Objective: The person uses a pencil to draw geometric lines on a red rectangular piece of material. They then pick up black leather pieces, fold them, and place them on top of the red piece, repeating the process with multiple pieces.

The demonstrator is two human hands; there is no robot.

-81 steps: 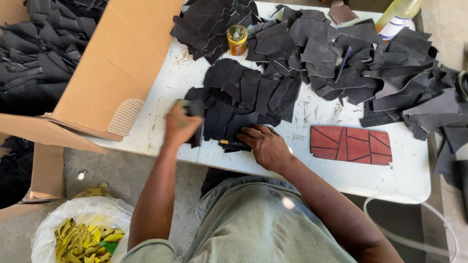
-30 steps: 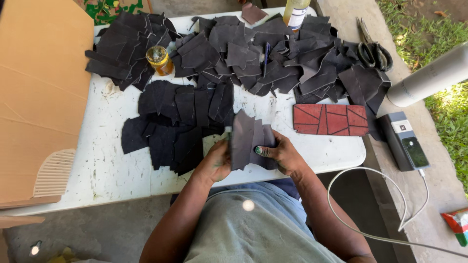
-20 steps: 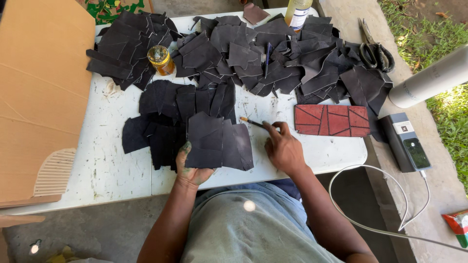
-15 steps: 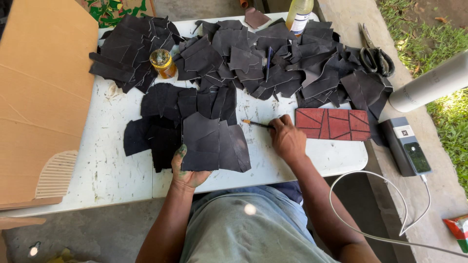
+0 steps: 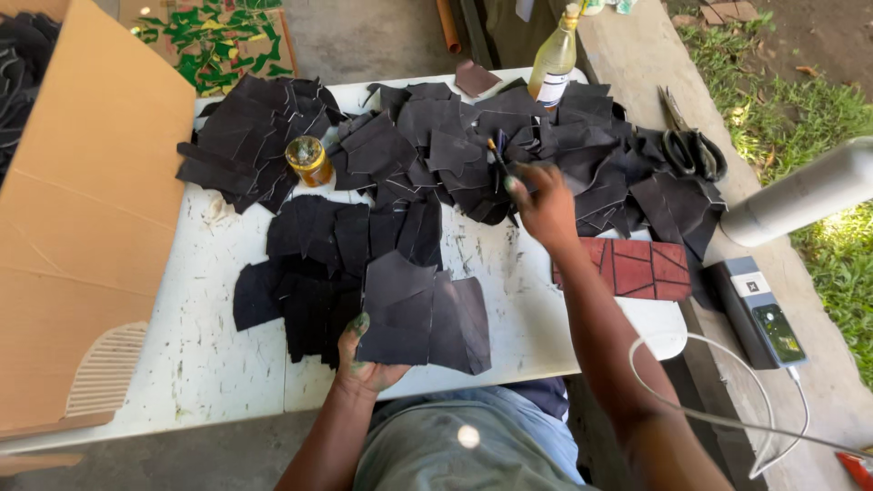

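Outdoors on concrete, with grass off to one side, a white desk [image 5: 227, 364] stands scuffed and stained, buried under dark cut pieces of leather-like material. The person's left hand [image 5: 364, 359] sits at the near edge, fingers curled up under a stack of black pieces [image 5: 423, 314], holding it from below with the thumb side against the stack's left edge; green stain shows on the fingertips. That stack overlaps a spread of black pieces [image 5: 318, 264] laid flat just beyond it.

The right hand [image 5: 544, 205] is stretched out toward the far heap of black scraps [image 5: 473, 150], closed around a thin brush [image 5: 497, 155] whose tip points away over the heap. The hand hovers at the heap's near edge; whether it touches the scraps I cannot tell.

A small jar [image 5: 308, 160] of yellowish stuff stands among the scraps on the left. A glass bottle [image 5: 554, 64] stands upright at the far edge. Near the right arm lies a red-brown panel [image 5: 641, 268] marked with dark lines, flat on the desk. Black scissors [image 5: 691, 150] rest on the scraps at the far right. A big cardboard box [image 5: 82, 227] leans along the left side.
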